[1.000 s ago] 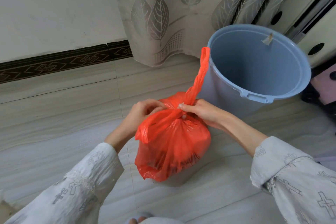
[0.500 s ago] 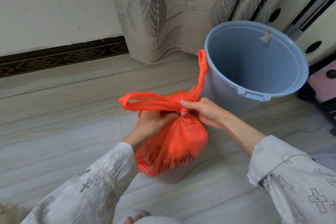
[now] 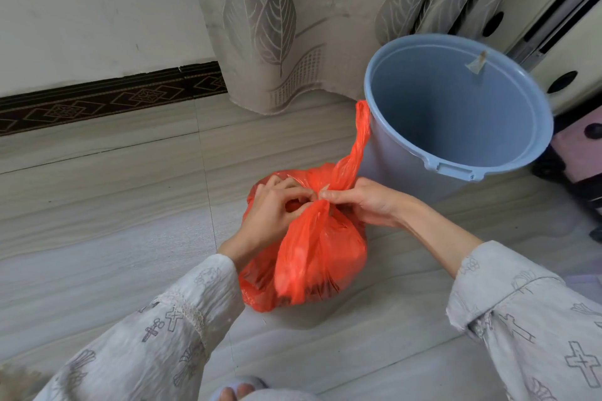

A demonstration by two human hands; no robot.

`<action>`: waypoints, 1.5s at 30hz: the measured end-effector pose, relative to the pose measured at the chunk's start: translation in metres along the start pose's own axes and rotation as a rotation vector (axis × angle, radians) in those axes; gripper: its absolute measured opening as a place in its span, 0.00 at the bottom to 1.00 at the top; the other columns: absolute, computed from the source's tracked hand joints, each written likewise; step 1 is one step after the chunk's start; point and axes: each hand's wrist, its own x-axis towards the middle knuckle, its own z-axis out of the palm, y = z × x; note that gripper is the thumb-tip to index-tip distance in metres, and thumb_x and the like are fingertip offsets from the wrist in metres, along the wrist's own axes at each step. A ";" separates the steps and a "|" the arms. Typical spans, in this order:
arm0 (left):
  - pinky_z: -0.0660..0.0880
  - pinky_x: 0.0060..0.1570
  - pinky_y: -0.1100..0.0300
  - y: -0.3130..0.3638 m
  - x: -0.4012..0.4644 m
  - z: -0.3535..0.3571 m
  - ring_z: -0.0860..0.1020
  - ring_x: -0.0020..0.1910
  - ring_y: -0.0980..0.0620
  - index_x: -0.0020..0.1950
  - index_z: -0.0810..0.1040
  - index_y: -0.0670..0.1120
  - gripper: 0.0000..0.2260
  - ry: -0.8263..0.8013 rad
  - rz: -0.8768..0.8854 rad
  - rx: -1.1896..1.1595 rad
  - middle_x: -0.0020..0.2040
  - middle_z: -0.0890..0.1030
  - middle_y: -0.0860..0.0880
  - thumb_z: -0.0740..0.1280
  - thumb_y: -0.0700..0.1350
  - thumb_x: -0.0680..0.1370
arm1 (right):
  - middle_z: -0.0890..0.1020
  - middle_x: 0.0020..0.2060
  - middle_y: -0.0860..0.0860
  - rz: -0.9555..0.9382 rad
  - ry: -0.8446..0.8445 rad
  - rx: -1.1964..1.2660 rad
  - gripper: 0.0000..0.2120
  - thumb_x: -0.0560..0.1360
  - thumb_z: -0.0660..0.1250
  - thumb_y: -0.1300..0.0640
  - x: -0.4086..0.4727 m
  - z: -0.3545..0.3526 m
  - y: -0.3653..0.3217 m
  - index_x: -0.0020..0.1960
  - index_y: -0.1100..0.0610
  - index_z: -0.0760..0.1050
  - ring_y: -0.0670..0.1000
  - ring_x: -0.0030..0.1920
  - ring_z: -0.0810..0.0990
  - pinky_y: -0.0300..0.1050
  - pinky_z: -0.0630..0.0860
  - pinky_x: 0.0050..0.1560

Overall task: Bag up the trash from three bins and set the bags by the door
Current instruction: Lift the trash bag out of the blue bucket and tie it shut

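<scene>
Head view, single frame. Red trash bag (image 3: 312, 257) sits on the tiled floor (image 3: 97, 254), full and bunched at the neck, just left of and nearer than the blue bin (image 3: 456, 114), which stands to the right. Bin holds no liner; only a small scrap (image 3: 476, 63) clings to its far inner wall. Left hand (image 3: 273, 208), fingers curled, pinches the gathered plastic at the neck. Right hand (image 3: 361, 202) meets it from the other side, thumb and fingers closed on the same knot area. One bag handle (image 3: 358, 140) stands up twisted, its tip touching the bin's outer wall; a second flap hangs down the near face of the bag. Judgement: the knot is being worked, not finished, since both tails are loose. Progress: this bin looks emptied and its bag nearly closed. Remaining: cinch the knot, carry the bag to the door. No door, other bins or other bags in frame, so their status cannot be told. Curtain (image 3: 293, 26) hangs on the far side.
</scene>
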 end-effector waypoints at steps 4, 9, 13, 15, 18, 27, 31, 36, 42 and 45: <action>0.63 0.54 0.51 -0.003 0.003 -0.003 0.69 0.48 0.53 0.44 0.79 0.57 0.16 -0.038 -0.004 0.057 0.43 0.74 0.61 0.57 0.62 0.67 | 0.76 0.31 0.46 -0.035 0.013 -0.326 0.08 0.72 0.66 0.68 -0.009 0.005 -0.009 0.38 0.57 0.75 0.37 0.30 0.74 0.27 0.69 0.32; 0.64 0.55 0.50 -0.001 0.004 -0.004 0.69 0.49 0.52 0.40 0.74 0.61 0.11 -0.071 -0.044 0.029 0.40 0.74 0.60 0.56 0.62 0.65 | 0.75 0.31 0.45 -0.097 0.157 -0.599 0.13 0.69 0.68 0.67 -0.008 0.014 -0.009 0.34 0.51 0.72 0.37 0.28 0.73 0.30 0.70 0.34; 0.64 0.54 0.52 0.004 0.007 -0.005 0.70 0.49 0.51 0.38 0.74 0.59 0.12 -0.060 -0.075 -0.003 0.41 0.75 0.56 0.55 0.61 0.63 | 0.72 0.32 0.43 -0.217 0.314 -0.843 0.15 0.67 0.68 0.62 -0.006 0.024 -0.009 0.33 0.46 0.65 0.48 0.37 0.73 0.43 0.67 0.43; 0.63 0.51 0.54 0.003 0.008 -0.004 0.68 0.47 0.52 0.33 0.70 0.60 0.09 -0.039 -0.095 -0.032 0.38 0.74 0.56 0.55 0.61 0.62 | 0.78 0.40 0.47 -0.285 0.344 -0.927 0.10 0.69 0.67 0.59 -0.005 0.030 -0.009 0.42 0.46 0.69 0.54 0.46 0.76 0.42 0.68 0.46; 0.63 0.49 0.55 -0.001 0.009 -0.002 0.66 0.45 0.54 0.32 0.69 0.59 0.09 -0.013 -0.103 -0.026 0.35 0.71 0.58 0.55 0.62 0.62 | 0.80 0.50 0.57 -0.301 0.408 -1.030 0.14 0.72 0.64 0.54 0.001 0.031 -0.003 0.57 0.54 0.72 0.60 0.54 0.75 0.49 0.72 0.53; 0.58 0.50 0.57 -0.001 0.006 -0.003 0.69 0.50 0.52 0.38 0.75 0.56 0.09 -0.032 -0.130 -0.012 0.36 0.71 0.60 0.61 0.59 0.69 | 0.81 0.46 0.54 -0.310 0.372 -1.013 0.06 0.74 0.62 0.58 -0.001 0.024 -0.001 0.47 0.57 0.77 0.55 0.50 0.77 0.46 0.72 0.51; 0.57 0.53 0.57 0.003 0.008 -0.007 0.67 0.52 0.53 0.43 0.77 0.53 0.05 -0.111 -0.151 0.005 0.41 0.73 0.57 0.68 0.53 0.72 | 0.80 0.38 0.44 -0.156 0.351 -0.708 0.06 0.69 0.69 0.61 0.001 0.017 -0.003 0.39 0.50 0.79 0.37 0.43 0.77 0.33 0.70 0.45; 0.58 0.56 0.54 0.005 0.010 -0.010 0.67 0.54 0.52 0.43 0.78 0.52 0.04 -0.169 -0.143 0.054 0.45 0.74 0.55 0.67 0.51 0.73 | 0.81 0.37 0.46 -0.084 0.197 -0.360 0.11 0.70 0.68 0.69 -0.011 0.008 -0.006 0.49 0.60 0.80 0.35 0.34 0.78 0.26 0.73 0.40; 0.61 0.56 0.51 0.008 0.008 0.000 0.66 0.49 0.53 0.37 0.72 0.55 0.06 -0.090 -0.108 0.083 0.38 0.71 0.58 0.66 0.50 0.73 | 0.78 0.36 0.39 -0.146 0.355 -0.674 0.10 0.67 0.72 0.62 -0.008 0.011 0.001 0.45 0.50 0.81 0.39 0.41 0.78 0.37 0.73 0.49; 0.59 0.57 0.51 0.006 0.008 -0.002 0.66 0.51 0.52 0.41 0.74 0.53 0.03 -0.128 -0.104 0.060 0.42 0.72 0.57 0.66 0.49 0.74 | 0.78 0.35 0.38 -0.189 0.420 -0.742 0.06 0.67 0.71 0.60 -0.009 0.016 0.001 0.43 0.52 0.81 0.43 0.44 0.77 0.37 0.71 0.49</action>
